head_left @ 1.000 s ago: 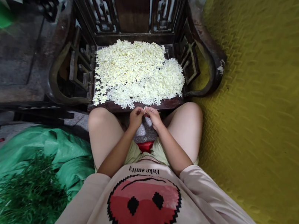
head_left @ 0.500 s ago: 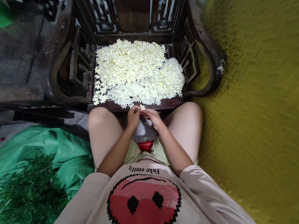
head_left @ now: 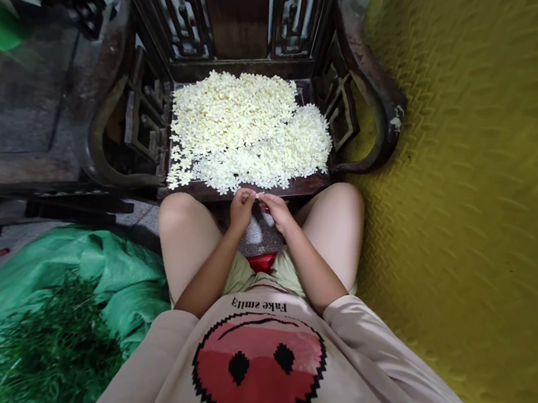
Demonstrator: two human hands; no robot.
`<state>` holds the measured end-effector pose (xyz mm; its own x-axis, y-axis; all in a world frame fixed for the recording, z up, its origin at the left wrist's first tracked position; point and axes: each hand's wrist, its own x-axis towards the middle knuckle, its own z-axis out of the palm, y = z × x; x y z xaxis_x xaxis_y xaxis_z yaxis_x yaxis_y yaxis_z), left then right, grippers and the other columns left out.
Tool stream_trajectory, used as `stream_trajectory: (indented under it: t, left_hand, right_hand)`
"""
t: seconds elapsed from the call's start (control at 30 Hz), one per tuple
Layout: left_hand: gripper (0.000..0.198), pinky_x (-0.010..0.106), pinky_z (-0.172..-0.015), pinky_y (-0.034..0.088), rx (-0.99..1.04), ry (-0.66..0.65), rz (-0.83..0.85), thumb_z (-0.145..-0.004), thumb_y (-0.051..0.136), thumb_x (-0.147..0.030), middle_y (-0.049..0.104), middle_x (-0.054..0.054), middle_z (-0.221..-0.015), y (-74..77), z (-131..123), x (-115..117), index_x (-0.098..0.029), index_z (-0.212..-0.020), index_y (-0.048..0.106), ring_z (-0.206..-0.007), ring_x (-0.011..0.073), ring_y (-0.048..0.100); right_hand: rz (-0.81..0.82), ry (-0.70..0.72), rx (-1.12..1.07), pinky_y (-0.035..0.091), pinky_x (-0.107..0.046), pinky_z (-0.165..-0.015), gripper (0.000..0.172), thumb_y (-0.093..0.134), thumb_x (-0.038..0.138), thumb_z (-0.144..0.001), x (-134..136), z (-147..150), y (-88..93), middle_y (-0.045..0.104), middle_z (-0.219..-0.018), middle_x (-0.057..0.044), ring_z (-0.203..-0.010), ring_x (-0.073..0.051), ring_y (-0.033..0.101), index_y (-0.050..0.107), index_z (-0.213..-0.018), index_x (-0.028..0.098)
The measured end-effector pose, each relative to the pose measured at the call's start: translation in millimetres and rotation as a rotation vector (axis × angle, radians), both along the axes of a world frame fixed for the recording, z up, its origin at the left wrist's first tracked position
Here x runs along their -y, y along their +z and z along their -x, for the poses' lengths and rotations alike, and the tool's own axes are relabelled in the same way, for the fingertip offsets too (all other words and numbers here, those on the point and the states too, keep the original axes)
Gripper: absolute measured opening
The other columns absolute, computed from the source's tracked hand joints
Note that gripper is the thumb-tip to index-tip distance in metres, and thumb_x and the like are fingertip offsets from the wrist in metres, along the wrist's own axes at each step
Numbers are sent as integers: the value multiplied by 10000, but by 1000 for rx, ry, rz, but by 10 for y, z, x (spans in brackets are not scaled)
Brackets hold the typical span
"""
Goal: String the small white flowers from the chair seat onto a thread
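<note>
Just in front of the seat's front edge, my left hand (head_left: pixel 242 207) and my right hand (head_left: pixel 275 210) meet between my knees. Both are closed in a pinch, fingertips nearly touching. A small white flower (head_left: pixel 258 195) shows between them, mostly covered by the fingers. Right behind my hands, a thick layer of loose white and cream flowers (head_left: pixel 250 124) covers most of the dark wooden chair seat (head_left: pixel 309 186). The flowers at the right and front look whiter than those at the back left.
Curved wooden armrests (head_left: pixel 385 131) flank the seat. A yellow textured sheet (head_left: pixel 477 192) stands at the right. On the left floor, a green plastic sack (head_left: pixel 85 245) lies under a heap of green stems (head_left: pixel 50 344). Something red (head_left: pixel 261 262) shows beneath me.
The flower between my fingertips showed its open petals before; now only a small white bit is visible. My hands have shifted very slightly, with the fingertips a little further apart.
</note>
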<state>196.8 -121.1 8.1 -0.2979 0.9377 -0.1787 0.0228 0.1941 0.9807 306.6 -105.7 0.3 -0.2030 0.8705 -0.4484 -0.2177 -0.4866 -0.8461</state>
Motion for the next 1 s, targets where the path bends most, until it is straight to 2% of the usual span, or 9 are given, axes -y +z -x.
stream_trajectory:
  t: [0.07,0.17,0.23,0.33,0.43,0.53,0.63,0.7,1.0]
  left_hand:
    - [171,249,-667,405,-66,-20,-41,-738,591,-340,564,7,-727,35,18,5,-189,-812,618,-663,122,514]
    - [162,267,-688,404,-190,-92,-77,-708,631,-336,566,21,-748,93,50,8,-194,-772,674,-669,128,502]
    - [130,277,-701,402,-170,-106,-60,-686,642,-306,574,20,-734,111,63,2,-195,-732,691,-662,129,502]
    - [108,278,-703,397,26,-68,58,-643,646,-262,610,16,-732,109,73,-22,-186,-707,689,-672,130,523]
    - [116,262,-650,378,259,-5,278,-617,633,-257,614,8,-694,88,102,-66,-170,-688,661,-635,119,524]
    - [126,245,-601,358,431,120,433,-605,632,-274,566,-15,-623,53,178,-128,-164,-655,597,-557,95,506]
    - [167,223,-587,354,454,281,406,-617,635,-300,528,-37,-608,20,272,-186,-170,-679,551,-529,72,499]
    - [191,207,-579,349,410,332,349,-631,633,-318,533,-40,-638,9,308,-204,-174,-725,549,-540,61,506]
    - [346,201,-535,346,315,199,330,-604,667,-445,559,-20,-656,-23,152,-138,-159,-770,567,-546,70,526]
  right_hand:
    - [-1,-6,10,251,-232,-521,373,655,530,-588,-2,-2,12,414,-520,55,-510,-71,341,562,-633,171]
    - [-35,-4,31,255,-232,-524,371,642,535,-605,0,-19,22,409,-520,57,-517,-75,343,570,-648,174]
    - [-68,8,44,266,-231,-533,370,633,538,-622,1,-33,18,419,-527,55,-526,-77,352,583,-667,174]
    - [-119,36,54,287,-230,-551,378,642,541,-625,-3,-44,4,461,-562,47,-541,-79,372,599,-697,173]
    - [-163,87,54,311,-234,-577,392,648,554,-619,-15,-50,-5,514,-622,34,-560,-81,398,594,-695,173]
    - [-164,120,51,324,-237,-594,408,650,567,-612,-30,-73,9,529,-640,29,-572,-84,414,579,-680,171]
    - [-141,107,42,324,-232,-598,398,664,550,-607,-44,-112,45,508,-609,36,-578,-86,422,568,-669,169]
    - [-133,98,27,329,-229,-604,384,673,532,-606,-47,-127,71,511,-612,36,-585,-85,430,574,-672,167]
    - [-65,56,100,319,-228,-582,318,658,473,-611,-13,-80,64,503,-604,41,-572,-85,434,549,-637,176]
